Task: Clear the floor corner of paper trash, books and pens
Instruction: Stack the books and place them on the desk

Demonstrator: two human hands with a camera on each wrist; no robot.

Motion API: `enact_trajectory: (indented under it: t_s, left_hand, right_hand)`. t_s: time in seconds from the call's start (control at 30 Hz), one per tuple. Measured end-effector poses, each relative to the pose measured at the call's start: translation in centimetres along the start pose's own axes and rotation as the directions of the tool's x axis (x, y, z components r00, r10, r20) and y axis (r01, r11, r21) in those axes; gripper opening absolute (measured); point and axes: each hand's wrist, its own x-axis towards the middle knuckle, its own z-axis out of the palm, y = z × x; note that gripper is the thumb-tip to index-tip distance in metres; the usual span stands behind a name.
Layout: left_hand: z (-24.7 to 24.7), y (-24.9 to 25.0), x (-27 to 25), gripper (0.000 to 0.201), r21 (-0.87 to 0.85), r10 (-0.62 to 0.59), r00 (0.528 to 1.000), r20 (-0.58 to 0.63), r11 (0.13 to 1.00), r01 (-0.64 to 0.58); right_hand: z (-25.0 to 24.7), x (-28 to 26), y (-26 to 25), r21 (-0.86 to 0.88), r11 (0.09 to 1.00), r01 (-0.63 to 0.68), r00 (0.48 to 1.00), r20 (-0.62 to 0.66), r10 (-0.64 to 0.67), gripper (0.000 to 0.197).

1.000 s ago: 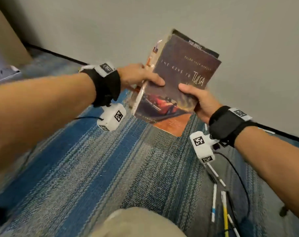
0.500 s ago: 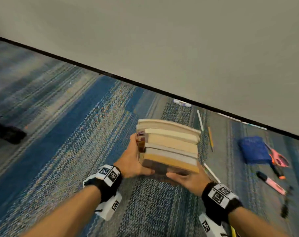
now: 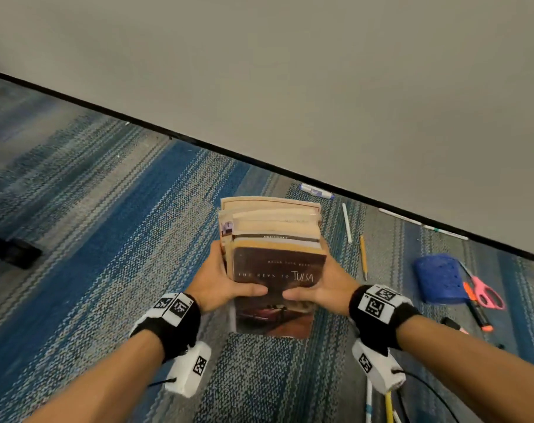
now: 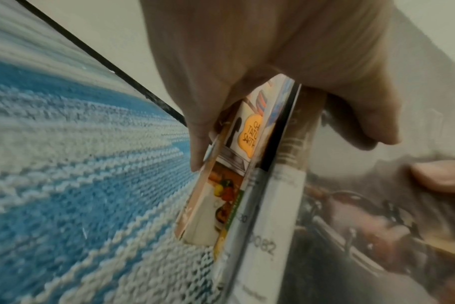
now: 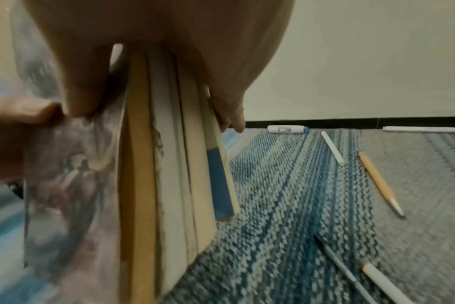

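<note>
Since a half-second ago stack of books [image 3: 271, 257] tilted, cover now faces up | left hand [image 3: 216, 285] and right hand [image 3: 326, 285] clamp its sides, thumbs on cover | held above carpet [image 3: 107, 239]

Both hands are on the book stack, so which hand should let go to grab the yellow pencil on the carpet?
Probably the right hand: the yellow pencil lies just beyond it, while the left hand sits across the book stack.

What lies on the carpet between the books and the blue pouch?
A white pen and a yellow pencil, seen in the head view between the books and the blue pouch.
</note>
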Motion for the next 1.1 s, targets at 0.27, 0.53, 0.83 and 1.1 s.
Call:
enact_trajectory:
  t_s: [0.27,0.53,0.83,1.1]
  left_hand:
    - [-1.7,19.3,-5.8,0.105,-0.047,-0.240,0.971,0.013,0.969,0.241]
    - [0.4,43.4,-15.8,0.069,-0.056,-0.335,0.924,0.184,0.935,0.350]
    - [5.2,59.7,-26.4,0.086,0.143,-0.343,0.796,0.499,0.938,0.315]
    - [14.9,68.6,-32.6,0.026,0.276,-0.244,0.539,0.806,0.961,0.023]
  right_hand:
    - [-6.5,-5.8,-18.0,0.084,0.990,-0.113,0.991,0.078,0.107,0.109]
    - [-13.3,-20.3,-37.4,0.354,0.893,-0.278,0.957,0.016,0.291,0.084]
    - [-14.0,-41.7,-49.7,0.633,0.731,-0.256,0.810,-0.273,0.520,0.079]
    - [-12.9,-58.5,-54.5,0.784,0.617,0.071,0.529,-0.554,0.643,0.064]
